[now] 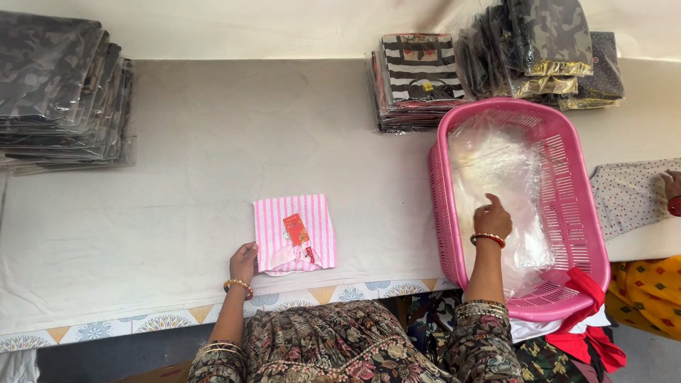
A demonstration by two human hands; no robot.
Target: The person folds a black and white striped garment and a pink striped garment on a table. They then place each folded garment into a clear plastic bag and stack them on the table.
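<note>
While both hands work at the table edge, the scene reads as follows:

Table: a pale cloth-covered table (213, 142) with a patterned border along the near edge.
Left stack: bagged dark camouflage garments (60, 89) piled at the far left, well apart from the hands.
Far stacks: bagged striped garments (418, 74) and bagged camouflage and dotted garments (546, 50) just behind the basket.
Basket: a pink slotted plastic basket (571, 213) at the right, overhanging the near table edge, with a red cloth (592, 333) tied at its near corner.
Bags: clear plastic bags (496, 177) lie loose inside the basket.
Co-worker: another person's hand (670, 184) rests on a dotted cloth (628, 195) at the far right.
Folded garment: a pink-and-white striped folded garment (294, 230) lies flat near the front edge, a red tag (296, 229) on top; nothing covers it.
Left hand (243, 262): fingers curled at the garment's lower left corner, touching its edge.
Right hand (493, 218): inside the basket, fingers bent down onto the clear bags; whether it pinches 1 I cannot tell.
</note>
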